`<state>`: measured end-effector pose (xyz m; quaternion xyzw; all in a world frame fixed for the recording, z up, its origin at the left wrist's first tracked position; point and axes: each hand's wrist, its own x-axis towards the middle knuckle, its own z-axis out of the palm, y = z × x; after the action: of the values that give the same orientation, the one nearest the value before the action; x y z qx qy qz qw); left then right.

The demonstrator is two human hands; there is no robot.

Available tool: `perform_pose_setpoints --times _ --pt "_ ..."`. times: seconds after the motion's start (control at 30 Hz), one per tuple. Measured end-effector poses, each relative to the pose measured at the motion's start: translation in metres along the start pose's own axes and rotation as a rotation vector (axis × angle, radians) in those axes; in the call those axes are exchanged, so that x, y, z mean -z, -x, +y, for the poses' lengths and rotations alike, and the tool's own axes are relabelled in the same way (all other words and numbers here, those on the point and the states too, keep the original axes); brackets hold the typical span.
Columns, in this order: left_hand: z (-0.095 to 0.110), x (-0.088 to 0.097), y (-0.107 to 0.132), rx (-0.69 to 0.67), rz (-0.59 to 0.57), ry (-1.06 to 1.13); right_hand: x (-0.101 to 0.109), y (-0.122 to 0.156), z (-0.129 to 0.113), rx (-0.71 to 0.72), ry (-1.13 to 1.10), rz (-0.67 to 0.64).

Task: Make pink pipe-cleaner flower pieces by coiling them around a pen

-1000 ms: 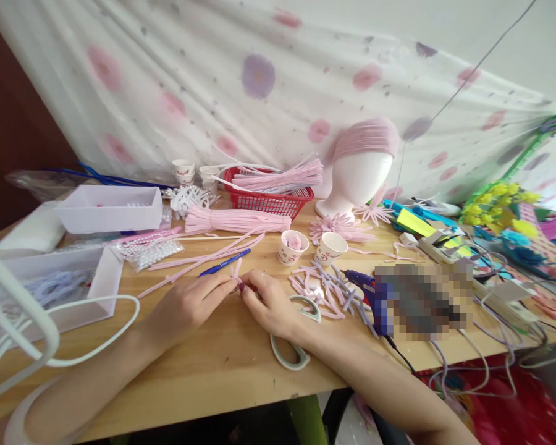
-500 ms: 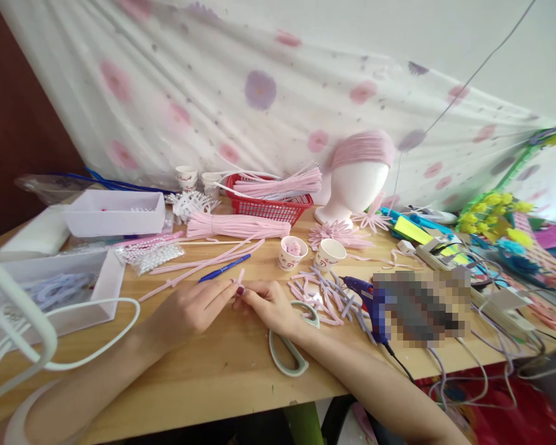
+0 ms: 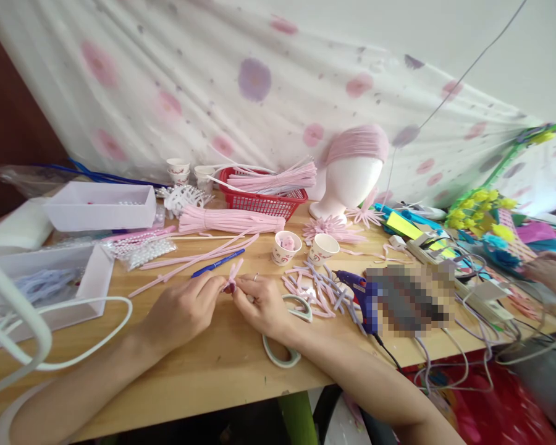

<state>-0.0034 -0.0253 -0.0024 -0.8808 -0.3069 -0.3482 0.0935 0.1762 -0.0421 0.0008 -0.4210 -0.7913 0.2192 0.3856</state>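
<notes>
My left hand (image 3: 185, 309) and right hand (image 3: 263, 304) pinched a pink chenille piece (image 3: 234, 272) over the table (image 3: 204, 371), in from its front edge, tips and long axis pointing toward the back edge.

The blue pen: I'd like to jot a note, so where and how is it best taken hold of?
Probably pinch the blue pen across its long sides toward its right end, coming from above and the right. It is thin, lying flat at a slant; its left end sits close to the left hand, while the right end looks free.
</notes>
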Motion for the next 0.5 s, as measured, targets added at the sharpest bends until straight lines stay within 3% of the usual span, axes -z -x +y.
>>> perform_pose_setpoints --times 0.23,0.33,0.5 --pt "0.000 0.002 -0.008 0.595 -0.218 0.825 -0.003 0.002 0.006 0.066 0.048 -0.014" --pt "0.000 0.004 -0.012 0.681 -0.230 1.012 -0.002 0.002 0.006 0.086 0.047 -0.012" --pt "-0.001 0.002 -0.010 0.676 -0.248 1.031 0.001 0.002 0.005 0.057 0.020 -0.019"
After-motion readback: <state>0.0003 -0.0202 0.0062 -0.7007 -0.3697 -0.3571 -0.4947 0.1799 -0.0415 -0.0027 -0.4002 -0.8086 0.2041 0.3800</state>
